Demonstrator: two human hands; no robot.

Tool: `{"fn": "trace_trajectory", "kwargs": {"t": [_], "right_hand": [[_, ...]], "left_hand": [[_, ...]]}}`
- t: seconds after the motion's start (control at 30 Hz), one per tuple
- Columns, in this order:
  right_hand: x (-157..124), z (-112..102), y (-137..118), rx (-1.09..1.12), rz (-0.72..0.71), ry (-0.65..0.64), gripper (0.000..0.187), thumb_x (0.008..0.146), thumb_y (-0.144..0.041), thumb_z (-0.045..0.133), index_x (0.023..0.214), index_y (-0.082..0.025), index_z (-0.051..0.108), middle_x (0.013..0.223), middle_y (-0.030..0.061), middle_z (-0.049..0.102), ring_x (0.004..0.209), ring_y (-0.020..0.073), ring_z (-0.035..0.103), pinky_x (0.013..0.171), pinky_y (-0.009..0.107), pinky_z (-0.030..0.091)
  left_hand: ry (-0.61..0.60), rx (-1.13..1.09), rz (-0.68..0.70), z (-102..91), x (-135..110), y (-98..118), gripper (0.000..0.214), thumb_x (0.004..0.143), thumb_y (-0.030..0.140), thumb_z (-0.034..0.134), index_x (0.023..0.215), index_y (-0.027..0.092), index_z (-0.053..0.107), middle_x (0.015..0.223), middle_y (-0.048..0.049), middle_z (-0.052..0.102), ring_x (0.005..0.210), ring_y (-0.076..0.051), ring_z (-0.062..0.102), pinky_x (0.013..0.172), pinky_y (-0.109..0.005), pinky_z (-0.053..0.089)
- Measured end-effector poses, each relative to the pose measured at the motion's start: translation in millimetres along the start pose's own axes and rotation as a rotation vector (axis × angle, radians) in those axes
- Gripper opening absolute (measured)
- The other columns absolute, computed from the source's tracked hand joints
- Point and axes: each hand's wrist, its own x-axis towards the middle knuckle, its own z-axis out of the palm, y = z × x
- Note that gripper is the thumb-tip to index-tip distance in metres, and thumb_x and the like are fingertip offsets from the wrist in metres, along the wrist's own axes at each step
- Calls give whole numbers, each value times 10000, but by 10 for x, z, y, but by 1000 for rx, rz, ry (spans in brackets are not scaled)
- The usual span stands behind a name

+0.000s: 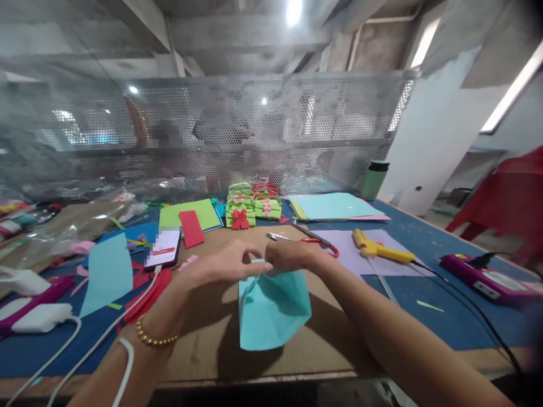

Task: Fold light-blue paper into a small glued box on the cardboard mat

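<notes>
A folded light-blue paper piece, shaped like a small open bag, is held between my hands above the brown cardboard. At its upper left edge, my left hand is closed, thumb and fingers pinching the paper. My right hand is curled round the top edge close beside it, its fingertips mostly hidden. Just beyond my hands lie scissors with red handles and a second pair with silver blades.
Small green paper bags with bows stand at the back. A yellow glue gun rests on lilac paper to the right. A phone with a white cable lies left. A green bottle and purple power strip are right.
</notes>
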Motion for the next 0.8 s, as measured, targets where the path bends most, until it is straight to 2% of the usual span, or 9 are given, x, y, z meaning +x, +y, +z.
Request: {"fn": "trace_trajectory", "kwargs": {"t": [0.07,0.17,0.37,0.57,0.8], "right_hand": [[19,18,31,21,-7,3,174,715,-242,626,776,-111,722,705,57,674,674,188,632,552,239,418],[58,56,83,59,-2,-3,157,696,-253,654,751,-119,714,677,50,679,687,201,657,560,237,448],[54,75,106,125,11,-14,155,687,-249,665,774,-128,707,648,45,680,661,201,665,555,248,467],[50,59,122,179,14,-33,172,675,-265,683,787,-136,711,641,39,678,666,214,671,552,257,473],[109,82,213,257,15,-82,254,658,-304,705,864,-158,734,704,19,693,674,221,677,561,268,490]], "left_hand": [[-72,97,-68,-67,-36,139,540,803,658,543,1039,191,675,915,-63,680,732,-182,568,606,-275,363],[-185,190,-146,-76,32,206,464,762,562,603,1007,175,675,858,-70,677,690,-192,568,583,-283,363],[-310,104,-118,-47,289,-41,150,665,289,598,749,183,662,635,-5,582,631,-170,515,590,-270,377],[-351,70,-119,-82,316,-148,281,611,205,584,868,199,698,656,10,597,658,-167,522,596,-251,393],[-363,-15,-81,-4,391,-203,316,672,226,570,958,187,698,744,11,616,718,-159,529,609,-228,402]]}}
